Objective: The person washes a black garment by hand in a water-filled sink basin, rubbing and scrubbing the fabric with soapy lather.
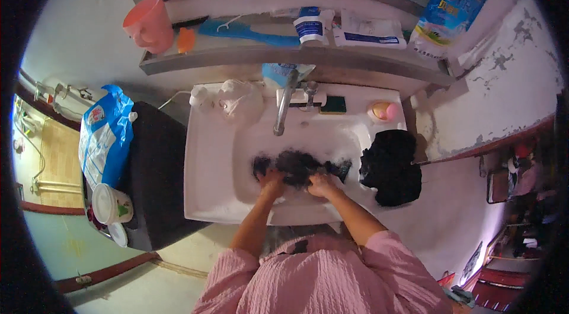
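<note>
In the basin of a white ceramic sink (209, 172), a wet dark cloth or garment (298, 165) lies spread in what looks like sudsy water. My left hand (271, 182) is at its left part, fingers on the fabric and partly hidden by it and the suds. At the cloth's right part, my right hand (322, 184) is closed on a fold of it. Above the basin is a metal faucet (281, 112), its spout pointing towards me. A second black cloth bundle (393, 169) hangs over the sink's right rim.
On the sink's back ledge are a white plastic bag (240, 98), a green scouring sponge (333, 105) and a soap dish (380, 111). A metal shelf (249, 60) above holds a pink cup (149, 25) and a blue comb (249, 34). Left stands a dark cabinet (160, 176) bearing a tub (113, 205).
</note>
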Demonstrator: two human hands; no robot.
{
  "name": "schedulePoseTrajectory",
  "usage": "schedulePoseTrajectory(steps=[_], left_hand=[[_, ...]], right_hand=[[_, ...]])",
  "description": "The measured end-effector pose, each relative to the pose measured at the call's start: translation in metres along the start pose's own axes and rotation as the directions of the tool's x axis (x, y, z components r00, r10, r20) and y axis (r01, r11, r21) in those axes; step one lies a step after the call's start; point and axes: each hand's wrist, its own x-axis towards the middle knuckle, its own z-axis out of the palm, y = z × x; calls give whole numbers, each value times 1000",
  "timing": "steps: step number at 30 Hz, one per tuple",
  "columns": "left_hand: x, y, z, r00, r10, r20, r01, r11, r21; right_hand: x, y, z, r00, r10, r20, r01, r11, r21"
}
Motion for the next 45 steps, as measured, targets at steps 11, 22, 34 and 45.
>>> schedulePoseTrajectory(steps=[11,22,34,45], left_hand=[[-33,110,-124,859,204,-469,-511,402,-760],[3,-31,-49,921,-349,-172,18,479,-878],[-11,-8,16,990,-39,-132,22,992,-126],[6,33,-33,969,-159,-188,-160,173,-972]], right_hand=[[-19,12,-47,913,-83,-398,321,-455,831],[-5,18,-104,974,227,15,5,-87,996],[-11,-8,-20,953,-23,-301,24,1000,-2],[-25,7,-76,989,-42,144,-149,-159,976]])
